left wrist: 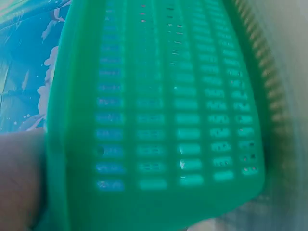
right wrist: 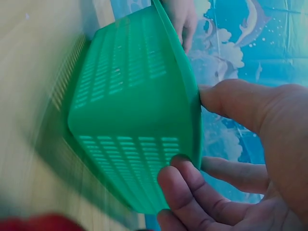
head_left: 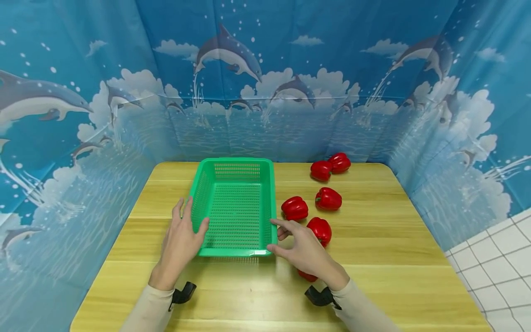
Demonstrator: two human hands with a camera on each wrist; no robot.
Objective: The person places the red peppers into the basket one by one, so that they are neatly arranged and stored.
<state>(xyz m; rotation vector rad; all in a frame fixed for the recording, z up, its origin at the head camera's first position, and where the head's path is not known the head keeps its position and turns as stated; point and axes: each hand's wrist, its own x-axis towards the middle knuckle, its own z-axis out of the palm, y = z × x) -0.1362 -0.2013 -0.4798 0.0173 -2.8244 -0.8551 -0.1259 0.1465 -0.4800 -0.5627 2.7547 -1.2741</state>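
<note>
A green plastic basket [head_left: 235,252] with slotted walls sits at the left-middle of the wooden table, nothing inside it. My left hand [head_left: 180,237] holds its left rim, thumb over the inner side and fingers along the outside. The left wrist view shows mostly the basket's slotted outer wall [left wrist: 168,204] and only a blurred part of that hand. With thumb and forefinger on the rim, my right hand [head_left: 304,246] grips the near right corner; its other fingers [right wrist: 180,192] curl below the rim against the outer wall. Red bell peppers [head_left: 295,208] lie close to the right hand.
More red bell peppers [head_left: 328,198] are spread on the table's right side, two of them touching at the back [head_left: 339,162]. One pepper [head_left: 307,275] is partly hidden under the right wrist. A dolphin-print curtain [head_left: 265,124] encloses the table [head_left: 381,286].
</note>
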